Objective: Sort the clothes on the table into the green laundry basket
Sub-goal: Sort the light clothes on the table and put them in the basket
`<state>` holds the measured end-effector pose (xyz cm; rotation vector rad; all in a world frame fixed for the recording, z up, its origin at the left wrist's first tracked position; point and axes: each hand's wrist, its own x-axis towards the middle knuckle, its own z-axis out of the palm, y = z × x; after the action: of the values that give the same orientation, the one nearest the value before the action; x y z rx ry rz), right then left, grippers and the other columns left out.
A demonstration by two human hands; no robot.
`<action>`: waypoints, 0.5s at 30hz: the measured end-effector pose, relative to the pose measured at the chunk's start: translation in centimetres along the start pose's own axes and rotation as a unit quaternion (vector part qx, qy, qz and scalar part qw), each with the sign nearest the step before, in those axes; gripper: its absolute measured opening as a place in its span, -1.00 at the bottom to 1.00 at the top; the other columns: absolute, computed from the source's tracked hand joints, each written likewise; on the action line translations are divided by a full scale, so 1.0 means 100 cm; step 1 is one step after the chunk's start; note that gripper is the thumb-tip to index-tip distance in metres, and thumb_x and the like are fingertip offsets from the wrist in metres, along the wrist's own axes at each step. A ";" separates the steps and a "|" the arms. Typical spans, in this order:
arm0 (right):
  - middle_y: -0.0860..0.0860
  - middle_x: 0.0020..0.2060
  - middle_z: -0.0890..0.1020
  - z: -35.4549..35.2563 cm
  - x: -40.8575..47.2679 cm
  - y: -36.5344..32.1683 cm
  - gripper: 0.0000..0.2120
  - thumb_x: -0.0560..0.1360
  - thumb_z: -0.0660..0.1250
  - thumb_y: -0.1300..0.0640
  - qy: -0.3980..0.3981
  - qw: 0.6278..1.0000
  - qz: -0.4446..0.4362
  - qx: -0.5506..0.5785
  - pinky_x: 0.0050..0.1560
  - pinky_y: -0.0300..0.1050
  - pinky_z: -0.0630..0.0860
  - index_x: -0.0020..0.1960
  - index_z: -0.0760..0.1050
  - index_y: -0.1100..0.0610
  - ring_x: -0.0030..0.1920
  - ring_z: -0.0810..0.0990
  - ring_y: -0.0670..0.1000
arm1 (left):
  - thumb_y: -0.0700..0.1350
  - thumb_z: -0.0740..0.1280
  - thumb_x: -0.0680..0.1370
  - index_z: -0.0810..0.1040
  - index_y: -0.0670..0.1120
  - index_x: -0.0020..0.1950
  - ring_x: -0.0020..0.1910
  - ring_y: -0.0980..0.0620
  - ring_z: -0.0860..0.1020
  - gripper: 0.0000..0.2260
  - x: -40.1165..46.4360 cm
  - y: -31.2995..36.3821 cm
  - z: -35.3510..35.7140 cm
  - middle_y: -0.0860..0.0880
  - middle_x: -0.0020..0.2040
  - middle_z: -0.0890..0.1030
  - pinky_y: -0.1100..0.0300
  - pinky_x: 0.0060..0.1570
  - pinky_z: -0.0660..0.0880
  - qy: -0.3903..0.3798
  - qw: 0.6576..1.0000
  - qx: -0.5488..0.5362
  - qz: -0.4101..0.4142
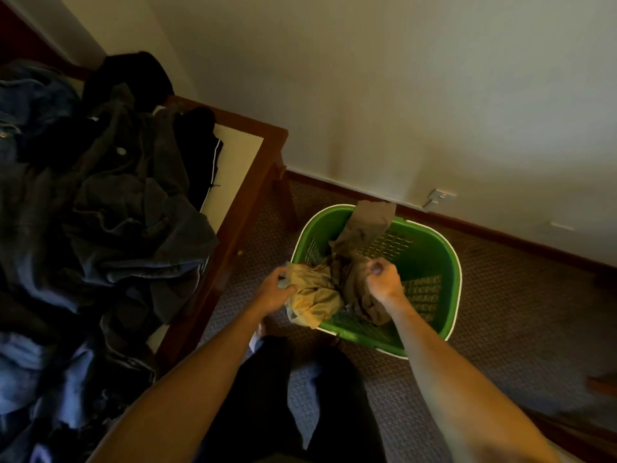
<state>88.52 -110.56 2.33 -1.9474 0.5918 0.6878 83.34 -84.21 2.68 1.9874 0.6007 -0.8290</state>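
A: What do the hands hold over the green laundry basket [430,259]?

B: The right hand [384,282] has its fingers curled tight, like a fist, around a bunch of the olive-brown garment [359,248]. The left hand [275,292] has fingers half curled; they pinch the yellowish cloth [312,295] at its left side.

A: Where do these two clothes lie?

B: Both are in the left part of the basket. One end of the olive-brown garment hangs over the far rim. The yellowish cloth spills over the near-left rim, touching it. I cannot tell if they are one piece or two.

A: And the basket itself?

B: It stands on the patterned carpet [500,295], just beside the corner of the wooden table [253,182], not touching it. The right half of the basket is open, the mesh wall shows there.

A: What is around?

B: The pile of dark clothes [100,202], jeans and jackets, covers the table at the left. A light strip of the tabletop is bare along its right edge. Behind the basket are the wall and the baseboard [500,232], with free carpet between them.
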 end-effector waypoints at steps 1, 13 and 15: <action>0.09 -0.20 0.57 -0.003 0.009 -0.009 -0.91 0.57 0.28 0.28 0.003 1.000 0.007 0.006 -0.02 0.07 0.47 -0.04 0.48 0.10 -0.13 0.54 0.12 | -0.10 0.43 0.57 0.34 -0.08 0.49 0.33 -0.12 0.48 -0.48 0.012 -0.001 0.002 -0.09 0.34 0.47 0.10 0.18 0.43 0.000 1.000 -0.003 -0.011; 0.14 0.50 0.29 -0.008 0.175 -0.039 -0.37 0.55 0.34 0.01 0.055 0.906 -0.102 -0.407 0.44 0.39 0.10 0.55 0.19 0.03 0.50 0.15 0.31 | -0.07 0.43 0.53 0.54 -0.12 0.37 0.22 -0.25 0.57 -0.59 0.114 -0.034 0.053 -0.22 0.25 0.61 0.01 0.16 0.53 0.121 0.989 0.047 -0.078; 0.12 0.42 0.40 -0.005 0.182 -0.041 -0.49 0.53 0.33 0.15 0.084 0.899 -0.099 -0.418 0.42 0.37 0.15 0.46 0.36 0.02 0.46 0.21 0.28 | -0.05 0.40 0.54 0.64 -0.11 0.21 0.10 -0.25 0.61 -0.73 0.114 -0.037 0.057 -0.23 0.12 0.66 0.08 0.03 0.53 0.161 0.983 0.066 -0.065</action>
<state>104.46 -111.44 -7.25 -2.8419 0.1805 0.7091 86.49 -86.23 -10.04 2.2433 0.8909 -0.6402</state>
